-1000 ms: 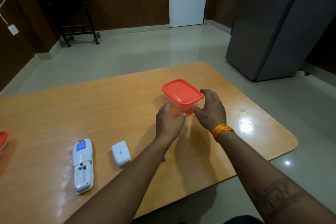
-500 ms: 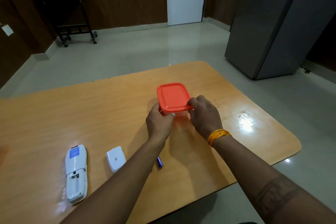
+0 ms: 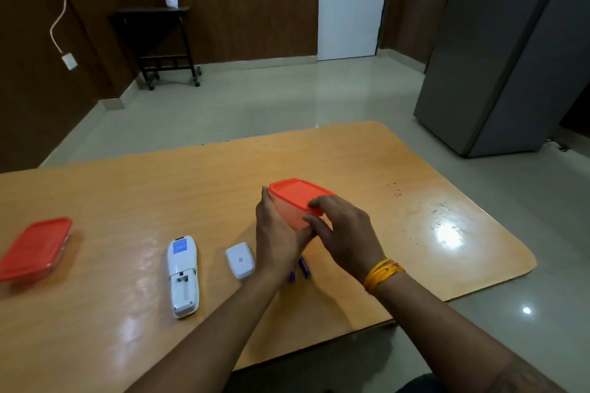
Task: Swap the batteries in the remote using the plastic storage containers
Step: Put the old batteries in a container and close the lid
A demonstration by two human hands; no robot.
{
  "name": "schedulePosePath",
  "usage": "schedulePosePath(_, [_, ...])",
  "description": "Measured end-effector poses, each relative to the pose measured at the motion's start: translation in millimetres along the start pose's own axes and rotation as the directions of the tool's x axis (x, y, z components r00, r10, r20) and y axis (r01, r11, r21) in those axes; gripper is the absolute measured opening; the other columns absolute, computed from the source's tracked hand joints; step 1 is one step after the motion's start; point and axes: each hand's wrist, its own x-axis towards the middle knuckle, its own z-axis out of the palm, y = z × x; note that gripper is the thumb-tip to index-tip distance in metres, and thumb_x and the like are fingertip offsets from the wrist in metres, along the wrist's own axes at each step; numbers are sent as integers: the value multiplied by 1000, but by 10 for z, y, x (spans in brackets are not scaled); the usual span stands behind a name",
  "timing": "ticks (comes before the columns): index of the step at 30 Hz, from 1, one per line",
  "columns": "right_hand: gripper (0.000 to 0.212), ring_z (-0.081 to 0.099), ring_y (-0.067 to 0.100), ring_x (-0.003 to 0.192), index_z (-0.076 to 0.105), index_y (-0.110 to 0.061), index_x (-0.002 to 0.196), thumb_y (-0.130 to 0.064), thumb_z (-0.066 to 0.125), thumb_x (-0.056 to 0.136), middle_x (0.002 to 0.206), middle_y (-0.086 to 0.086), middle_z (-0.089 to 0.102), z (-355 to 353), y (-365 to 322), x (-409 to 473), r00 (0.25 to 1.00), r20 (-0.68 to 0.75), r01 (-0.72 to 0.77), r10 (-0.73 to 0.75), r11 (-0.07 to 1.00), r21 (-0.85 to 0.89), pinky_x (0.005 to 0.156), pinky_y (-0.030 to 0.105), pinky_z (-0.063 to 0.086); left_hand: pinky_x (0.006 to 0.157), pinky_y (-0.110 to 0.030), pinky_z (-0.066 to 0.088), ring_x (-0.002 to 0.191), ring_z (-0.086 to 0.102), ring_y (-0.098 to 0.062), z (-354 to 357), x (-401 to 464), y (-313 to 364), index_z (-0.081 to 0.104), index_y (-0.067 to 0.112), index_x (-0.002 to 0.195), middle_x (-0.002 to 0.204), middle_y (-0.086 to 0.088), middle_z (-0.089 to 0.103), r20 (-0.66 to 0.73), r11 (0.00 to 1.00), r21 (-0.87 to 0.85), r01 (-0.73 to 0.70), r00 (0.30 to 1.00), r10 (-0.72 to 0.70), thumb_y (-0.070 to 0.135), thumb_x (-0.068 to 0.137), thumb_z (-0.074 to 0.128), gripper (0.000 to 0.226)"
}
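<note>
A clear plastic container with an orange lid (image 3: pixel 297 193) is lifted and tilted above the wooden table (image 3: pixel 367 163). My left hand (image 3: pixel 276 239) grips its left side and underside. My right hand (image 3: pixel 346 230) holds its near right corner, fingers on the lid's edge. The white remote (image 3: pixel 183 276) lies face down at the left with its battery bay uncovered and empty-looking. Its white cover (image 3: pixel 240 260) lies beside it. Two blue batteries (image 3: pixel 304 267) lie on the table under my hands, partly hidden by my left wrist.
A second orange-lidded container (image 3: pixel 35 247) sits at the table's left edge. Beyond the table are a grey cabinet (image 3: pixel 510 51) at the right, a dark side table (image 3: pixel 159 41) by the wall, and a white door (image 3: pixel 351 3).
The container has been pulled toward me, lifted off the table and tilted. My view has shifted, bringing the second container and both batteries into sight.
</note>
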Motion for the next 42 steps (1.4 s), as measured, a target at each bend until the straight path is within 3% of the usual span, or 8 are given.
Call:
schedulePosePath(7, [36,71,29,111,73,-7,121,-33,56,102,119,11,75,19,-108,-22,997,18,68,-69,997,18,93,39,59,112,-39,44,143,46,-28,-117,12,-92,27,16,161,157,-7,45,-52,998,67,-1,999,4,45,71,92,114])
schedulePosePath(10, [42,73,30,104,74,-6,116,-35,46,103,112,12,77,48,-137,-6,993,7,120,-120,993,-16,87,41,62,108,-36,46,140,50,-28,-151,26,-139,32,15,159,154,-7,51,-66,999,49,-9,998,12,51,67,92,116])
schedulePosePath(17, [27,66,22,69,73,-10,97,-27,54,106,81,6,72,-39,-55,349,993,-113,33,-34,999,-10,59,39,57,109,-37,48,139,51,-26,-186,100,-173,34,17,159,155,-6,51,-58,992,111,-53,997,60,60,62,92,121])
schedulePosePath(21, [38,70,27,88,73,-7,109,-36,48,105,100,11,75,6,-48,271,989,-28,147,-146,989,14,75,40,60,103,-31,47,135,54,-25,-246,155,-184,39,18,155,149,-4,57,-53,996,74,-55,997,59,56,61,94,115])
schedulePosePath(28, [28,72,32,99,66,-1,125,-5,59,99,117,19,73,104,76,82,984,8,177,-178,979,-102,84,42,64,103,-33,52,135,54,-23,-267,167,-265,34,22,157,150,0,55,-28,991,109,-75,997,79,59,60,94,120])
schedulePosePath(34, [13,67,32,68,67,-4,110,-10,58,104,88,13,71,88,46,260,993,-119,8,-17,997,-76,57,42,56,97,-29,51,133,54,-23,-347,209,-239,37,20,155,149,-2,55,34,993,108,-53,998,50,52,60,96,116])
schedulePosePath(37, [18,68,32,70,65,-3,113,-16,54,107,92,15,73,94,73,377,980,-173,-105,97,994,-38,60,43,59,95,-28,50,133,55,-23,-368,220,-199,37,17,155,149,-3,56,55,995,100,-13,998,8,49,60,97,117])
schedulePosePath(42, [28,61,36,67,62,-3,98,-24,48,109,84,16,69,12,292,453,838,-316,-406,444,896,182,56,44,51,85,-28,47,126,59,-25,-277,306,-142,36,14,151,138,-2,61,54,990,123,75,995,-82,49,58,96,116])
